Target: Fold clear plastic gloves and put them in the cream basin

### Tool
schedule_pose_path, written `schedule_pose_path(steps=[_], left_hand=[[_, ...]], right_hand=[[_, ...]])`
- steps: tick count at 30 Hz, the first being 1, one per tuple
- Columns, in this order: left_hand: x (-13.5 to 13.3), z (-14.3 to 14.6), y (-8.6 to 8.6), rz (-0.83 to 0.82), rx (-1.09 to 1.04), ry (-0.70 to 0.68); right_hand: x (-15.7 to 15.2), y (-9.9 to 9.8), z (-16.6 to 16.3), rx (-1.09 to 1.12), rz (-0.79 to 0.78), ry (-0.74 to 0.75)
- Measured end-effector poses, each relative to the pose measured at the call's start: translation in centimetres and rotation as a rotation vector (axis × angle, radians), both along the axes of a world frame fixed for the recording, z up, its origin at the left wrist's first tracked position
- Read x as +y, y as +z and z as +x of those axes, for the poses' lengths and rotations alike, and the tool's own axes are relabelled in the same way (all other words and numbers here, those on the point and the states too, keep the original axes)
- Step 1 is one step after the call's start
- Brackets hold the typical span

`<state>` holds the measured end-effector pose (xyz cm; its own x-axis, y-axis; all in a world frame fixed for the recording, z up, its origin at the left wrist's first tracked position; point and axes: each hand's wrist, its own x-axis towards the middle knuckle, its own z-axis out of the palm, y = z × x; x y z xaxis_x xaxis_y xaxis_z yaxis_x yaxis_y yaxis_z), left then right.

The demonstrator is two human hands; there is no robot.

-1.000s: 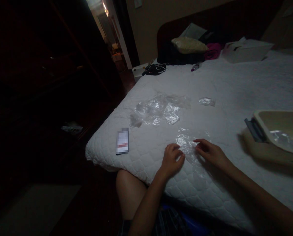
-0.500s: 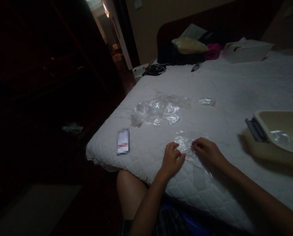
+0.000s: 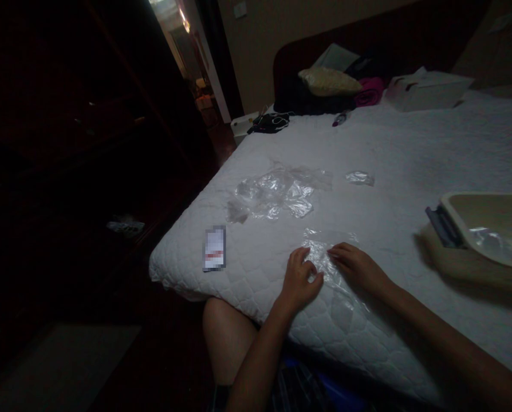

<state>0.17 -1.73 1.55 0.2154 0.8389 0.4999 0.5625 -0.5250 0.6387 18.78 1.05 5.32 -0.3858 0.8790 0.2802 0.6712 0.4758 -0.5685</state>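
A clear plastic bag (image 3: 325, 252) lies flat on the white quilted bed (image 3: 393, 149) near its front edge. My left hand (image 3: 299, 279) rests on the bag's left edge with fingers curled, pinching the plastic. My right hand (image 3: 355, 266) lies on the bag's right part, fingertips pressed on it. Both hands touch the same bag.
A pile of several more clear bags (image 3: 277, 191) lies further back, one small bag (image 3: 359, 178) to its right. A small card-like packet (image 3: 215, 248) sits near the bed's left corner. A beige basin (image 3: 483, 229) stands at right. Clothes and a white box (image 3: 428, 90) lie by the headboard.
My right hand has slid left across the bag toward my left hand. The bag is flatter and drawn slightly toward me.
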Motion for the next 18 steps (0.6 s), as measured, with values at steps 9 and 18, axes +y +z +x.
schedule_pose_path(steps=[9, 18], left_hand=[[-0.1, -0.4, 0.2, 0.081, 0.155, -0.081], [-0.1, -0.5, 0.4, 0.12, 0.207, -0.076]], right_hand=[[0.5, -1.4, 0.4, -0.176, 0.11, -0.005], [-0.1, 0.3, 1.2, -0.02, 0.111, -0.068]])
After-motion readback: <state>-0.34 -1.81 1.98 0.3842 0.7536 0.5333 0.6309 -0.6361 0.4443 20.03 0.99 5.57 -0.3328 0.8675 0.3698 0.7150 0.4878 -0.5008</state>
